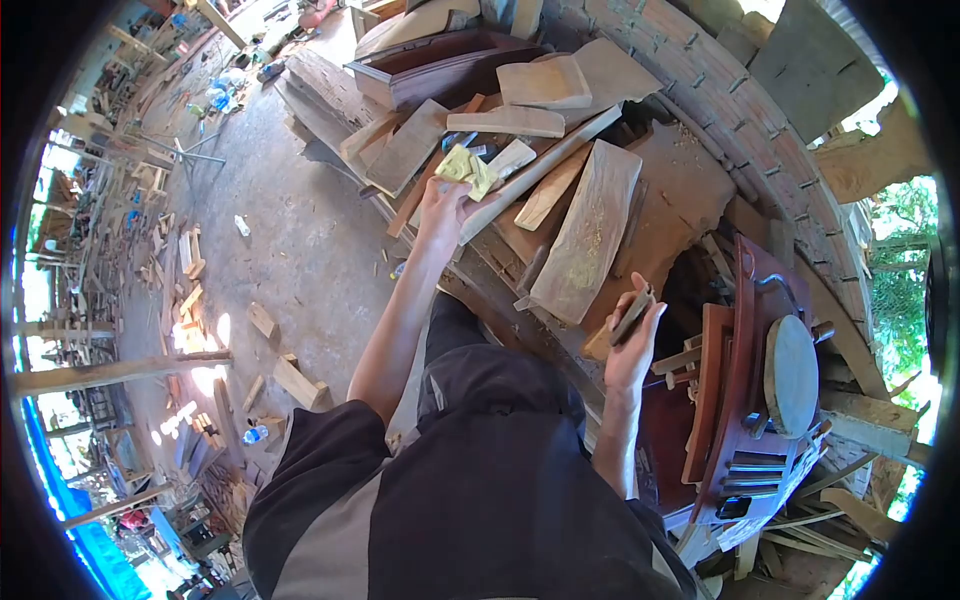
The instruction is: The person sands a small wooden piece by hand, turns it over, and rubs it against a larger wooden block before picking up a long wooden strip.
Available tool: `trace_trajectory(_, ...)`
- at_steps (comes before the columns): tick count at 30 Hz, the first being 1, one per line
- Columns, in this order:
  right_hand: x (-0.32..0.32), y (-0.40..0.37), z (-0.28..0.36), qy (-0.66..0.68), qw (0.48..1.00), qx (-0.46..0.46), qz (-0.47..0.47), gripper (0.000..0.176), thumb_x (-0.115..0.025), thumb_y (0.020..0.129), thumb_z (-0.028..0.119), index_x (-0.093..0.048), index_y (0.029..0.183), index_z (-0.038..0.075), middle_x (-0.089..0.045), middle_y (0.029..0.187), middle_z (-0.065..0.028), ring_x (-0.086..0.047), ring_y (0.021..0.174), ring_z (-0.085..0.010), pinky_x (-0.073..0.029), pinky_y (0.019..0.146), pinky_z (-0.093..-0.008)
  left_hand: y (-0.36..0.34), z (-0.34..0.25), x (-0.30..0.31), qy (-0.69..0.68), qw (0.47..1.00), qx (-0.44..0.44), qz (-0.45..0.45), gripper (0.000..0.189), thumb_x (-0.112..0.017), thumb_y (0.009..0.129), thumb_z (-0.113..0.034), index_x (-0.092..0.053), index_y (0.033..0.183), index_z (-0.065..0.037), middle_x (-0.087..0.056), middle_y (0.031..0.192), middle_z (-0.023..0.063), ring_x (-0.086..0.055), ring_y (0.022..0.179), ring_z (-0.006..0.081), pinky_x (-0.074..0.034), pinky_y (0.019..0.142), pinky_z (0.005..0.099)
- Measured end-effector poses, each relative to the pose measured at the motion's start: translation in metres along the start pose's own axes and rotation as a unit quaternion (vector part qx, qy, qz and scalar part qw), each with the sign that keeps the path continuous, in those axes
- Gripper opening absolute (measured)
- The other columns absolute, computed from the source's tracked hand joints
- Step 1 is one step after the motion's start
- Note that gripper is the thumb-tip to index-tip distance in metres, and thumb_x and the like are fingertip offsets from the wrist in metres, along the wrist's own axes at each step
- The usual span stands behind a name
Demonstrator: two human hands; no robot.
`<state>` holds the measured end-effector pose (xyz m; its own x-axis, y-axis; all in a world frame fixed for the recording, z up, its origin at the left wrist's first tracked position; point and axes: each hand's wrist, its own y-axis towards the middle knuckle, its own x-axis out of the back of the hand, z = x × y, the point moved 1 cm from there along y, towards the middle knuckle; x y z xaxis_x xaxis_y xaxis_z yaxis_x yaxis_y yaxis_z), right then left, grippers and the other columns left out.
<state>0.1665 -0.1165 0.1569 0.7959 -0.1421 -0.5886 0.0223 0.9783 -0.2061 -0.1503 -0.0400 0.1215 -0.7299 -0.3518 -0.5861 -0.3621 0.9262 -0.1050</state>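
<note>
My left hand point(446, 205) is closed on a crumpled pale-yellow sheet point(466, 171), held out over the pile of wood. A short pale wooden piece point(512, 158) lies just beyond its fingers. In my right hand point(634, 350) a small flat dark-brown piece point(632, 316) is gripped between thumb and fingers, its kind too small to make out. A wide rough board point(588, 230) lies between the two hands, with light shavings on it. Beside it rests a narrower light board point(553, 188).
At the back stands a dark reddish wooden box point(440, 68) among stacked planks. To my right is reddish-brown furniture point(728, 390) with a round wooden disc point(791, 377) against it. A brick wall point(690, 75) curves behind. Wood offcuts point(296, 382) and a plastic bottle point(256, 435) lie on the concrete floor.
</note>
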Motion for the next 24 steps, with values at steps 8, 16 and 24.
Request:
trace_trajectory(8, -0.049, 0.0, 0.019, -0.197, 0.97, 0.088, 0.109, 0.024, -0.058, 0.106, 0.021, -0.045, 0.116, 0.003, -0.059, 0.082, -0.0088, -0.06, 0.057, -0.0141, -0.05, 0.052, -0.0294, -0.054, -0.062, -0.083, -0.021, 0.986, -0.048, 0.158, 0.042, -0.051, 0.103, -0.008, -0.03, 0.139, 0.001, -0.059, 0.134, 0.027, -0.065, 0.118, 0.0429, -0.059, 0.097, 0.0516)
trace_trajectory(16, -0.127, -0.005, 0.052, -0.312, 0.917, 0.226, 0.105, 0.025, -0.063, 0.105, 0.02, -0.049, 0.115, 0.002, -0.066, 0.072, -0.0042, -0.056, 0.061, -0.0045, -0.042, 0.052, -0.0221, -0.1, -0.078, -0.11, 0.114, 0.977, -0.149, 0.105, 0.03, -0.056, 0.105, -0.012, -0.036, 0.125, -0.002, -0.064, 0.115, 0.0169, -0.072, 0.096, 0.0242, -0.059, 0.079, 0.0352)
trace_trajectory(24, -0.168, -0.011, 0.05, -0.277, 0.928, 0.223, 0.112, 0.024, -0.054, 0.108, 0.024, -0.051, 0.113, 0.001, -0.063, 0.068, -0.0095, -0.062, 0.058, -0.0133, -0.047, 0.052, -0.031, -0.117, -0.081, -0.133, 0.258, 0.902, -0.344, 0.028, 0.033, -0.062, 0.103, -0.014, -0.046, 0.127, 0.002, -0.064, 0.109, 0.011, -0.063, 0.094, 0.0133, -0.051, 0.083, 0.0272)
